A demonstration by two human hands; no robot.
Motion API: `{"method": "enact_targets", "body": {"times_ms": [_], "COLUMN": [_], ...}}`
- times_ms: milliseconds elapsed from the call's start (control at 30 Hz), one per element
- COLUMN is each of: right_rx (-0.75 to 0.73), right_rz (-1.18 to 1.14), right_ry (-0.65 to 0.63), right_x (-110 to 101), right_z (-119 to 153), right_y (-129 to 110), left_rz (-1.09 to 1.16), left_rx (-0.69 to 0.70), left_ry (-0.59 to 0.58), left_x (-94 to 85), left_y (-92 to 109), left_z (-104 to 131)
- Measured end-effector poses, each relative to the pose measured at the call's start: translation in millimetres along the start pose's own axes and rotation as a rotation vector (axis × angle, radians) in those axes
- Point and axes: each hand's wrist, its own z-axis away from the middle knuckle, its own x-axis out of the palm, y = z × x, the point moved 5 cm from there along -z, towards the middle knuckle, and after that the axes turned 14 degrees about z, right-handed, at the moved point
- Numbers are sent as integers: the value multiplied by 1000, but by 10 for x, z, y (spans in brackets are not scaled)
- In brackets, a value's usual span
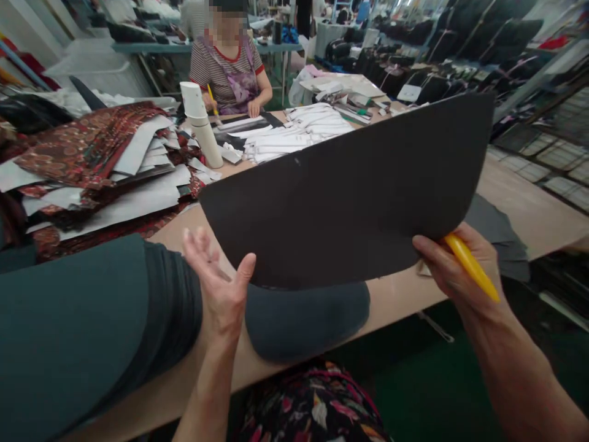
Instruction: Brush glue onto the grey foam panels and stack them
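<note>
A dark charcoal panel (350,202) is held up, tilted, above the bench (391,293). The right hand's (464,258) grip pinches its lower right edge, a yellow handle (473,270) also held there. The left hand (221,288) is spread at its lower left edge; contact is unclear. Below lies a teal panel (308,322), with a teal stack (73,319) to the left; across the bench, a co-worker (232,77) sits behind white strips (317,126).

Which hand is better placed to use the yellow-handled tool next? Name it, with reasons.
Likely the right hand: the yellow-handled tool sits in it, though it also grips the dark panel. The left hand shows no tool, spread open by the panel's left end.
</note>
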Motion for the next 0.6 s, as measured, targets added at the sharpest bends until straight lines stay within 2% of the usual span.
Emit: {"method": "enact_targets", "body": {"times_ms": [100, 167, 233, 300, 367, 467, 600], "right_rx": [180, 257, 276, 230, 170, 126, 94], "right_rz": [-151, -116, -23, 96, 230, 429, 556], "right_ry": [-81, -134, -154, -119, -104, -174, -227], "right_x": [-32, -27, -22, -20, 17, 132, 227], "right_z": [158, 270, 377, 479, 591, 763, 900], "right_y": [168, 327, 505, 668, 808, 994, 1172], "left_rz": [272, 325, 270, 178, 106, 38, -66], "left_rx": [-438, -602, -607, -553, -577, -674, -625], "left_ry": [-70, -124, -164, -182, -166, -128, -130], "left_x": [-64, -107, -187, -282, -371, -467, -545], "left_y": [-376, -503, -557, -603, -701, -885, -1013], "left_z": [321, 482, 570, 629, 707, 844, 960]}}
